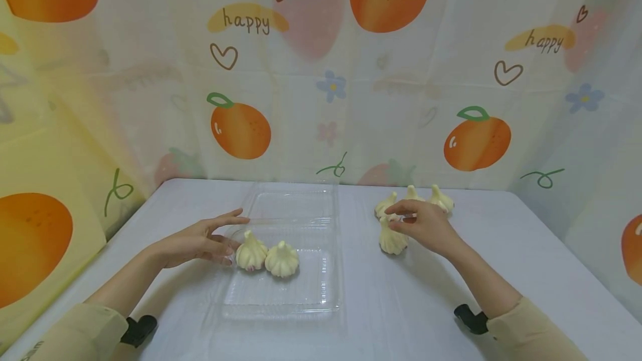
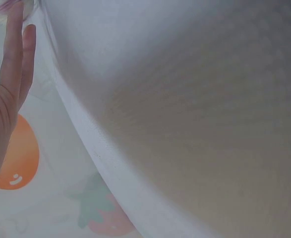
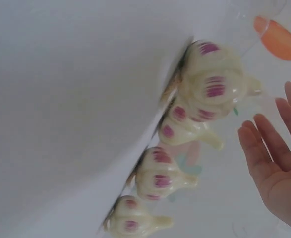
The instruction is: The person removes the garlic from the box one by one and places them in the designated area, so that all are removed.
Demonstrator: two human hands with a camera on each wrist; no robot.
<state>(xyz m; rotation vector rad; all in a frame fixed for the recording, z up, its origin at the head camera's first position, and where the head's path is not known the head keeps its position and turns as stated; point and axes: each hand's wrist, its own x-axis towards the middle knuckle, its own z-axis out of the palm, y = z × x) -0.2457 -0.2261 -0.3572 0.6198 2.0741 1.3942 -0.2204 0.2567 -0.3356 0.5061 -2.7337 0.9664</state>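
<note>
Two pale garlic bulbs, the left one (image 1: 251, 251) and the right one (image 1: 282, 259), sit side by side in a clear plastic clamshell box (image 1: 276, 295). My left hand (image 1: 193, 245) is at the box's left edge, fingers extended and fingertips close to the left bulb. In the left wrist view only part of this hand (image 2: 9, 84) shows. My right hand (image 1: 426, 224) hovers over the front garlic bulb (image 1: 393, 239) of a group on the right. In the right wrist view its fingers (image 3: 257, 148) are spread, apart from the purple-marked bulbs.
Behind the front bulb stand three more garlic bulbs: one at left (image 1: 384, 206), one in the middle (image 1: 412, 194) and one at right (image 1: 442, 200). The box's lid (image 1: 293, 206) lies folded back towards the fruit-printed curtain (image 1: 301, 127). A white cloth covers the table (image 1: 501, 249).
</note>
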